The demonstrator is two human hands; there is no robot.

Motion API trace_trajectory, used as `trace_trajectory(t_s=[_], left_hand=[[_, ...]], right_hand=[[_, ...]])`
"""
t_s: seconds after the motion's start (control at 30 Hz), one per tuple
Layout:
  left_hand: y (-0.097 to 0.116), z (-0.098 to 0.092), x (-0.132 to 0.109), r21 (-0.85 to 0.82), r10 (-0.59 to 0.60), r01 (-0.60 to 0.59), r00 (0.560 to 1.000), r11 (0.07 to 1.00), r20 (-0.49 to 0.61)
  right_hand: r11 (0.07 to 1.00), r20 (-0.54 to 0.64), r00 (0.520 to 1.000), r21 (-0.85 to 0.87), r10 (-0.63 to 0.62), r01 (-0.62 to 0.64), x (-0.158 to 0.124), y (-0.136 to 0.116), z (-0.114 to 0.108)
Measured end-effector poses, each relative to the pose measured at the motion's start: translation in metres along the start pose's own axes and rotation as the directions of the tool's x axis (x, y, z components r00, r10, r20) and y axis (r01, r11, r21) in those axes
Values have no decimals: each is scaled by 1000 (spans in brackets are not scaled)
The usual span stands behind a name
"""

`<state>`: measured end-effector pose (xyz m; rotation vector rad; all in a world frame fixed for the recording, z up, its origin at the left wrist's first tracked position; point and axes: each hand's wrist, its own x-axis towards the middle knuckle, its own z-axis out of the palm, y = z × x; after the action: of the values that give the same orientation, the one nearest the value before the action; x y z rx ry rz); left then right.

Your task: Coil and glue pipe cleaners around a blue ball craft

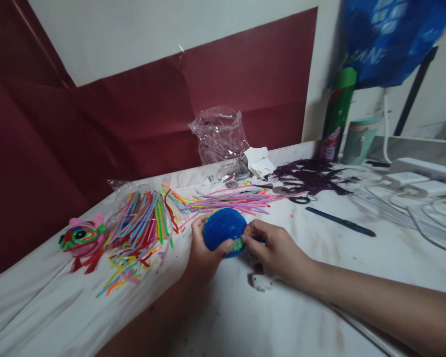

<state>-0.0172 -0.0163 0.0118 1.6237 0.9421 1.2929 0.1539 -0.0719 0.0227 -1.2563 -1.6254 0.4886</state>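
Observation:
A round blue ball (pixel 223 229), ringed with what look like wound pipe cleaners, is held above the table in my left hand (pixel 204 248). The left fingers wrap its far left side and the thumb presses its near face, beside a small green patch (pixel 237 244). At the ball's right edge my right hand (pixel 273 245) pinches with thumb and fingertips. A short dark blue strand (pixel 259 239) shows by those fingers; what exactly lies in the pinch is hidden. Under the right hand rests a small white object (pixel 262 281), partly covered.
Colourful pipe cleaners (pixel 137 218) lie left and behind the ball, with cut pieces (pixel 130 270) nearer. A fish-like pipe-cleaner figure (pixel 82 238) stands far left. A dark blue flat tool (pixel 340 221), purple strands (pixel 312 174), a green cup (pixel 360 141) and a power strip with cables (pixel 427 171) occupy the right.

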Motion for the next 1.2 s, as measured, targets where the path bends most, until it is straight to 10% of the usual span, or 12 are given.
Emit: trace_trajectory(t_s=[1.2], left_hand=[[11, -2, 1, 110, -29, 30, 1000, 993, -12]], right_hand=[[999, 54, 999, 32, 8, -10, -3, -5, -1]])
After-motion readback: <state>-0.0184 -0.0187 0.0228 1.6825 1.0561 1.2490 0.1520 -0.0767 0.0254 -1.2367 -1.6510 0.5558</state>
